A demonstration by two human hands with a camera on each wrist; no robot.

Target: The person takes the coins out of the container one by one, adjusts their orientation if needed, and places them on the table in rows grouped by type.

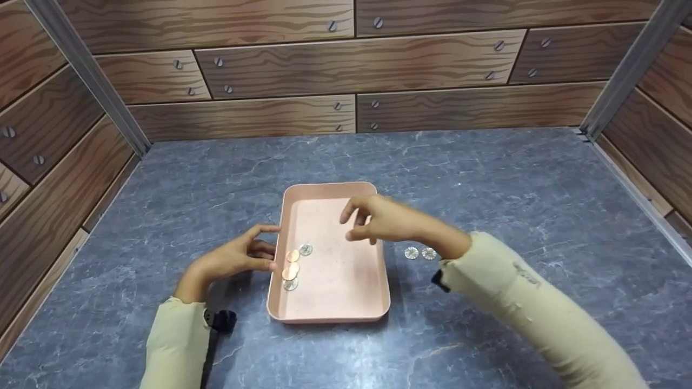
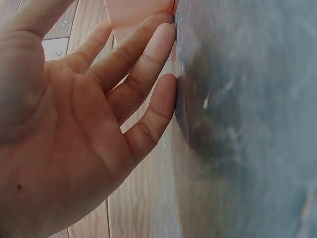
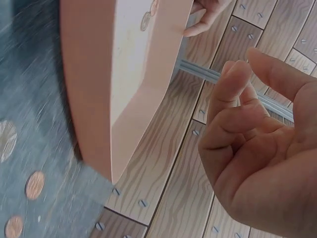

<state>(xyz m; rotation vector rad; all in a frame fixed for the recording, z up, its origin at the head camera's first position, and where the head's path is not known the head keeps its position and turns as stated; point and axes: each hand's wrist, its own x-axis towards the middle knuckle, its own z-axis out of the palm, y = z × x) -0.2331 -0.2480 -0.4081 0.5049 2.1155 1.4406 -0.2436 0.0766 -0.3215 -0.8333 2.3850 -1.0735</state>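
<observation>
No text, number, brand or label can be read in any of the three views. The right sleeve bears a dark mark, perhaps lettering, but it is too blurred to make out. On the table, between the tray and the table's right edge, two silver coins show a spoked pattern. The coins along the tray's left edge have faces too small to read.
</observation>
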